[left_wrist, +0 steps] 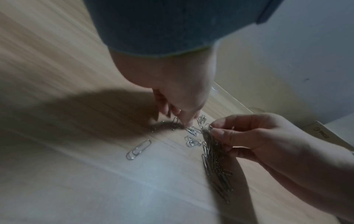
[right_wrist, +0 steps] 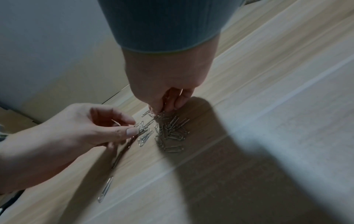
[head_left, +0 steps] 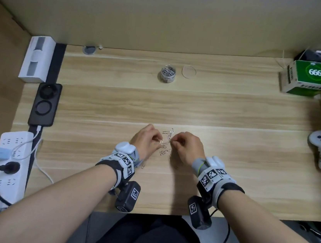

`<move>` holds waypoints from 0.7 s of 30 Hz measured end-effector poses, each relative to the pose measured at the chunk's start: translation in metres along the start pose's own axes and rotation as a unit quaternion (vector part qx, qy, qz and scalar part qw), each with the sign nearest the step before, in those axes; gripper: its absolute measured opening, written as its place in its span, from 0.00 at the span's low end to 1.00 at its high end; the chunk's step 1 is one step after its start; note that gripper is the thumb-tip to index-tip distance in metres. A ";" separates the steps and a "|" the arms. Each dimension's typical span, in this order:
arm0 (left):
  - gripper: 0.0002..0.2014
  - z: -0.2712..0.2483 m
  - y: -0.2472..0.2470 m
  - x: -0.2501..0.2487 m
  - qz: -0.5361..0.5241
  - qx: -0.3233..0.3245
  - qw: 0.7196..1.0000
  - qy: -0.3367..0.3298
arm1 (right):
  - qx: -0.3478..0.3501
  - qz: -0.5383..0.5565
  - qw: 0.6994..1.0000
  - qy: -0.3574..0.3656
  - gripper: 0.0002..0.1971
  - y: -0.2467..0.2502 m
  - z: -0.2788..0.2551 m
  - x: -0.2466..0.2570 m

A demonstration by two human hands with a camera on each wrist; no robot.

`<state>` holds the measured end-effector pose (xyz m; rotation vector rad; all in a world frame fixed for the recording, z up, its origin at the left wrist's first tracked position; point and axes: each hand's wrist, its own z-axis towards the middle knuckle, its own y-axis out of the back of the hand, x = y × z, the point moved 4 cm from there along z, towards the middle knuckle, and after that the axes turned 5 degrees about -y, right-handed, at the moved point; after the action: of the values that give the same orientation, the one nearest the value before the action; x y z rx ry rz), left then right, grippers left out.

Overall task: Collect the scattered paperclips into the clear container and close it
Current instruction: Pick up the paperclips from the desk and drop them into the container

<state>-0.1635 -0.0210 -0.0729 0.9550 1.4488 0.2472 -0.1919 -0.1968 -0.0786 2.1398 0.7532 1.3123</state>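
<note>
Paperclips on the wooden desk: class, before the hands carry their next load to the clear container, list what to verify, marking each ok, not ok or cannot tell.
1. Clear round container open, mouth facing up: ok.
2. Clear round lid lying beside the container, within view: ok.
3. Left hand has a grip on silver wire paperclips: ok.
4. Right hand has a grip on paperclips: ok.
5. All paperclips off the wooden desk: not ok, several lie loose.
6. Stray paperclip near the left wrist collected: not ok.

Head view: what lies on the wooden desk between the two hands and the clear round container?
Only bare wooden desk lies between the hands and the clear round container, as the head view shows.
</note>
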 end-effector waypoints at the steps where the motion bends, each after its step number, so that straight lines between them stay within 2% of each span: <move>1: 0.17 0.002 0.002 0.001 0.011 -0.001 1.000 0.004 | 0.003 0.007 1.000 0.002 0.04 0.002 0.003 0.000; 3: 0.30 0.004 0.004 0.002 0.061 0.018 0.998 0.027 | 0.013 0.020 1.000 0.009 0.05 0.005 0.006 0.002; 5: 0.34 0.006 0.000 -0.002 0.109 0.045 0.992 0.043 | 0.019 0.032 0.999 0.008 0.06 0.007 0.008 0.001; 12: 0.09 0.017 -0.015 -0.013 0.100 0.068 0.992 0.034 | 0.020 -0.007 1.000 0.014 0.09 0.021 -0.006 -0.013; 18: 0.03 0.011 -0.016 -0.018 0.121 0.056 0.991 0.013 | 0.057 -0.074 0.995 0.025 0.33 0.016 -0.021 -0.024; 20: 0.03 0.009 -0.017 -0.019 0.128 0.053 0.990 0.001 | 0.055 -0.096 0.993 0.036 0.32 0.013 -0.023 -0.023; 21: 0.03 0.008 -0.017 -0.020 0.130 0.052 0.990 -0.002 | 0.050 -0.097 0.993 0.042 0.28 0.011 -0.022 -0.022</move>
<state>-0.1661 -0.0482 -0.0718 1.2301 1.3416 0.3631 -0.2178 -0.2163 -0.0759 2.0374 1.0538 1.2918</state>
